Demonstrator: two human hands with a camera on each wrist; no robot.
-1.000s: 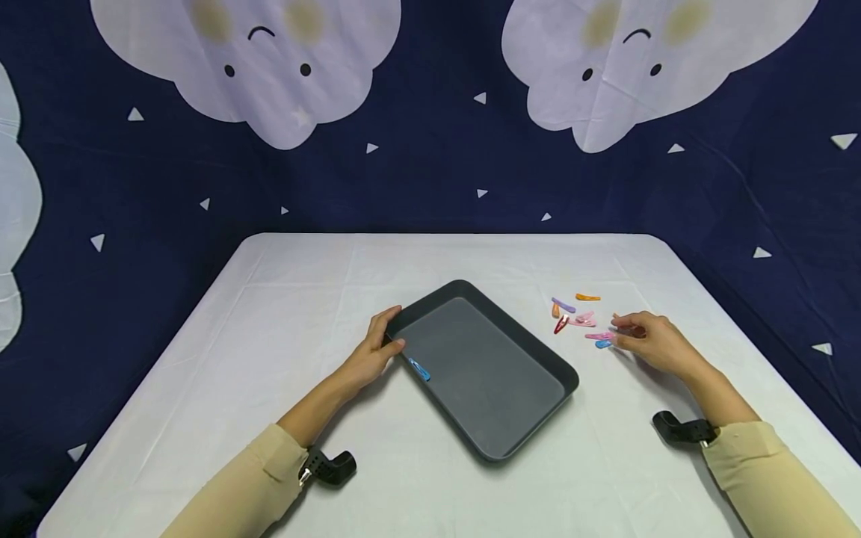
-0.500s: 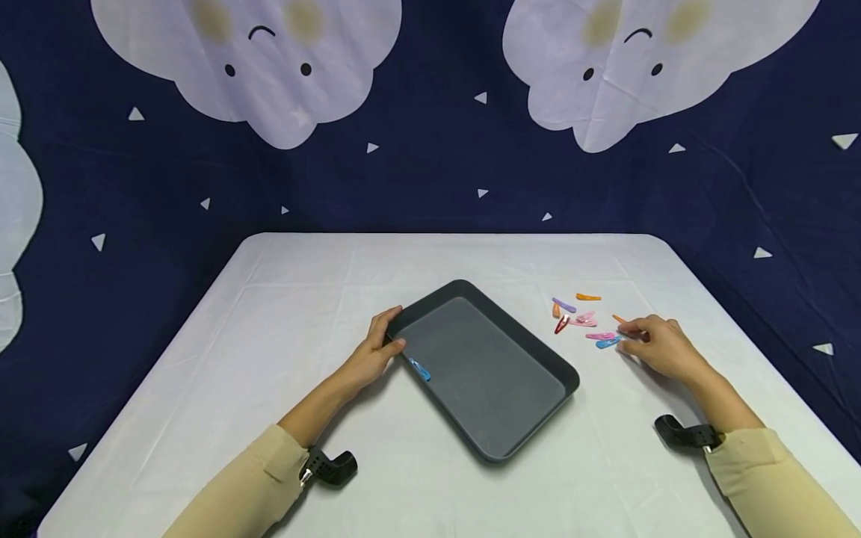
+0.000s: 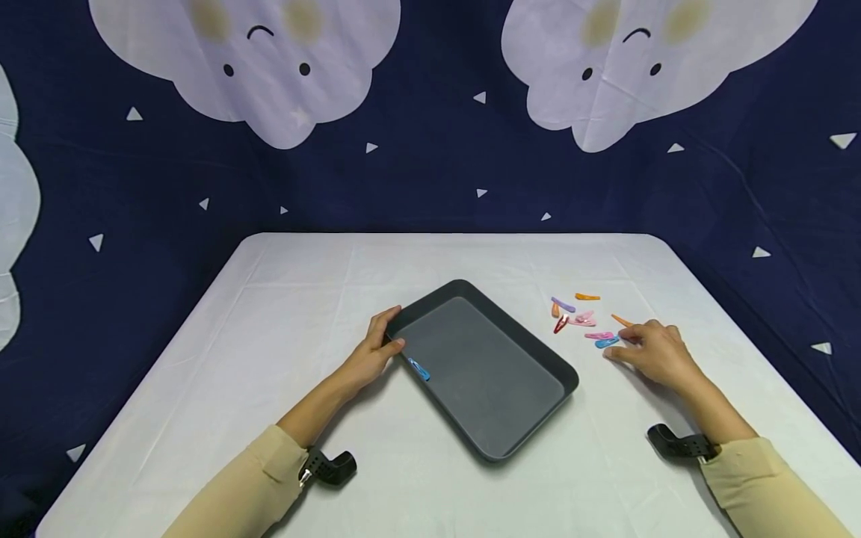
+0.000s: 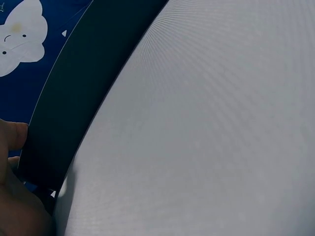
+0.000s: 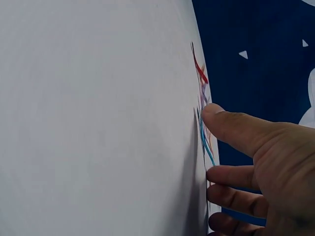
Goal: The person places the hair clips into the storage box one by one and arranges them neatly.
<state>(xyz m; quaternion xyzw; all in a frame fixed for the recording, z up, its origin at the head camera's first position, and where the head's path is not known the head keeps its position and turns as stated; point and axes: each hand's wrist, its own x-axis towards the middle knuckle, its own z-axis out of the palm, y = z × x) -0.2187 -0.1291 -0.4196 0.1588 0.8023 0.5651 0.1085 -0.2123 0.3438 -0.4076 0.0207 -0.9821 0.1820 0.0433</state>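
Loose blue clip [image 3: 607,342]: flat on the white table [image 3: 323,403], at 2 o'clock from the tray's middle, between the right hand's thumb and first finger; whether either touches it I cannot tell.
Right hand [image 3: 655,351]: thumb and fingers parted, nothing in their grasp; it reaches in from the clip's 4 o'clock.
Pink clip [image 3: 598,335]: just beside the blue one, at its 10 o'clock.
Orange clip [image 3: 622,320]: at 1 o'clock, close by the right fingers.
Other clips: light pink clips [image 3: 582,319], red clip [image 3: 561,324], peach clip [image 3: 554,309] and purple clip [image 3: 563,305] bunched towards 10 o'clock; yellow-orange clip [image 3: 587,297] at 11.
Tray [image 3: 538,341]: dark grey, turned slantwise, one corner pointing to 12.
Second blue clip [image 3: 419,369]: at the tray's 9 o'clock edge, near the left thumb.
Left hand [image 3: 370,359]: grips the tray at 9 o'clock, thumb at the rim, fingers outside.
Sleeves [image 3: 255,478]: beige, with a black wrist camera [image 3: 335,469] beside each cuff.
Backdrop [image 3: 430,179]: navy, printed with white triangles and clouds [image 3: 282,75] bearing small faces.
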